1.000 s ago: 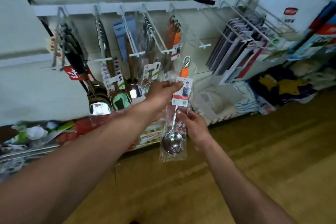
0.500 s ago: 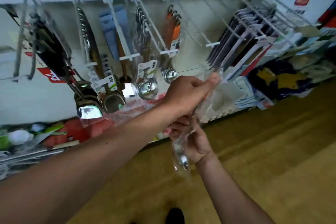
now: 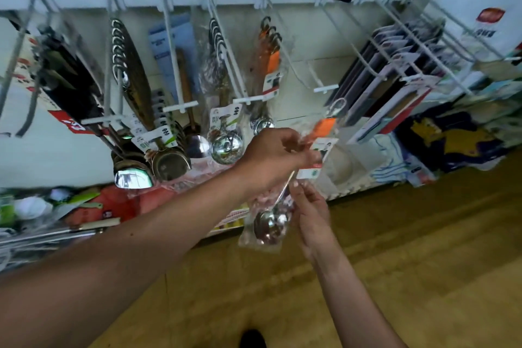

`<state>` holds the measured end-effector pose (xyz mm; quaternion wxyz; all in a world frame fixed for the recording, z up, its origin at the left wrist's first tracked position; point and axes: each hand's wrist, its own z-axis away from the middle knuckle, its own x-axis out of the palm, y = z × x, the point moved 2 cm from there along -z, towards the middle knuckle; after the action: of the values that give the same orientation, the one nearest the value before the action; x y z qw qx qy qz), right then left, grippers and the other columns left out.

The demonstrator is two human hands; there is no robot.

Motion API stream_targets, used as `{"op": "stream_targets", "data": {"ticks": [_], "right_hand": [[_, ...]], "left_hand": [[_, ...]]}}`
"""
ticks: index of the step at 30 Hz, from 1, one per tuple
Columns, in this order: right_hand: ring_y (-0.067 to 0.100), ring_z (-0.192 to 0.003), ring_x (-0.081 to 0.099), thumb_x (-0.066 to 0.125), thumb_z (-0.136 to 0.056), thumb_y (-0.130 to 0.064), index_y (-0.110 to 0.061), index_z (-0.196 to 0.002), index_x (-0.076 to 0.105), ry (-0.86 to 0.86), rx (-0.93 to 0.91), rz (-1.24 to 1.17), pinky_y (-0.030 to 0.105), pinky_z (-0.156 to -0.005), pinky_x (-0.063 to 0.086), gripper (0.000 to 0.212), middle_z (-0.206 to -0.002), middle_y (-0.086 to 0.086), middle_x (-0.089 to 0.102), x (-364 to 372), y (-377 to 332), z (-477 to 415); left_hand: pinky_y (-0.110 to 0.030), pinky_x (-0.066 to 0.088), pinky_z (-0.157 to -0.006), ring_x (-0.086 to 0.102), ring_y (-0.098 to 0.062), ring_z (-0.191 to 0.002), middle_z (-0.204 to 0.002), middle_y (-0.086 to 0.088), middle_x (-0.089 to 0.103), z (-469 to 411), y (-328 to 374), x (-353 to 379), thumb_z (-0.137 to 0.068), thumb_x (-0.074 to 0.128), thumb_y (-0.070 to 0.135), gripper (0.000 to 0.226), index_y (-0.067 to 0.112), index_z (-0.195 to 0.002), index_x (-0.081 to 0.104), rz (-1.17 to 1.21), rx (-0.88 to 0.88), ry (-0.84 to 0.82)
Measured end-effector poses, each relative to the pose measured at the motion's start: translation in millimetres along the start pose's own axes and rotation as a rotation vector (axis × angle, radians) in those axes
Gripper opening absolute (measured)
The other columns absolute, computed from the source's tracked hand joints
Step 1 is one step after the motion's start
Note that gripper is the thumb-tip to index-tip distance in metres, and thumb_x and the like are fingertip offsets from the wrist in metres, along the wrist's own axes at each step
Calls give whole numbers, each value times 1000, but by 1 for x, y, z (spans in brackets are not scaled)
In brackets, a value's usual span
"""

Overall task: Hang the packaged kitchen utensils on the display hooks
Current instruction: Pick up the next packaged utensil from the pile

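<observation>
A packaged ladle with an orange handle and steel bowl, sealed in a clear bag, is held tilted in front of the display wall. My left hand grips the bag near the handle and its label. Lower down, my right hand holds the bag beside the bowl. The handle's metal loop points up and right, just below the tip of an empty white hook. To the left, another hook carries several matching orange-handled ladles.
More hooks to the left hold packaged ladles, spatulas and dark utensils. Flat packaged goods hang on hooks at the right. Mixed goods lie on a low shelf. A wooden floor lies below.
The packaged ladle has turned back to face me and moved right, its loop rising toward the empty hook. Both hands shifted right with it.
</observation>
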<state>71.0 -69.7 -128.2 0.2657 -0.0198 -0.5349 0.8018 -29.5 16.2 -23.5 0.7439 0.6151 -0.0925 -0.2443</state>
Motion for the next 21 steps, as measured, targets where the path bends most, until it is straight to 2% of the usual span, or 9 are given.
{"op": "stream_targets", "data": {"ticks": [1,3,5,10,13,16,18,21], "right_hand": [[24,-91,68,64,-93,-21,-1,-106,66,49,-86,28,43,-83,54,24,-98,12,72,-1,-7,-2],[19,-90,68,65,-91,-17,3,-112,65,97,-187,55,33,-81,56,29,-98,9,73,-1,-18,-6],[16,-87,66,62,-93,-13,6,-113,63,109,-243,108,25,-76,55,27,-95,7,71,-1,-24,-10],[15,-85,65,60,-94,-7,12,-112,61,43,-304,135,24,-73,53,26,-96,13,68,-7,-24,-28],[14,-87,66,60,-94,-4,6,-113,63,7,-293,138,25,-74,53,21,-99,10,70,-10,-18,-33],[7,-82,67,63,-93,-8,-9,-105,68,-12,-271,127,21,-71,51,13,-89,-6,73,-7,-19,-43],[5,-77,66,63,-93,-8,-11,-101,68,-26,-278,123,19,-68,51,10,-83,-9,73,-4,-24,-49],[7,-79,66,62,-94,-6,-7,-105,68,-60,-306,137,20,-69,51,13,-86,-6,72,-2,-29,-56]], "left_hand": [[-44,59,-84,74,-18,-87,-89,2,77,-4,-4,0,-79,82,27,20,15,-95,76,23,1,49],[-52,58,-86,74,-23,-87,-88,-1,77,-12,-7,1,-80,79,22,16,14,-95,77,72,8,114],[-53,58,-85,75,-25,-86,-89,-4,77,-16,-5,3,-85,76,14,11,12,-96,76,123,22,121],[-52,58,-86,74,-26,-88,-91,-7,77,-21,-10,7,-86,74,9,7,14,-91,75,152,36,150],[-53,59,-84,74,-29,-87,-90,-9,76,-23,-19,6,-87,74,7,9,15,-87,74,177,28,185],[-52,58,-83,73,-31,-89,-91,-13,76,-28,-20,5,-86,75,7,7,14,-86,74,176,56,245],[-54,58,-83,73,-33,-90,-92,-14,76,-33,-19,2,-86,75,8,5,13,-88,74,207,61,259],[-55,58,-84,74,-29,-90,-92,-10,77,-40,-21,-2,-86,75,9,5,13,-90,75,230,36,255]]}}
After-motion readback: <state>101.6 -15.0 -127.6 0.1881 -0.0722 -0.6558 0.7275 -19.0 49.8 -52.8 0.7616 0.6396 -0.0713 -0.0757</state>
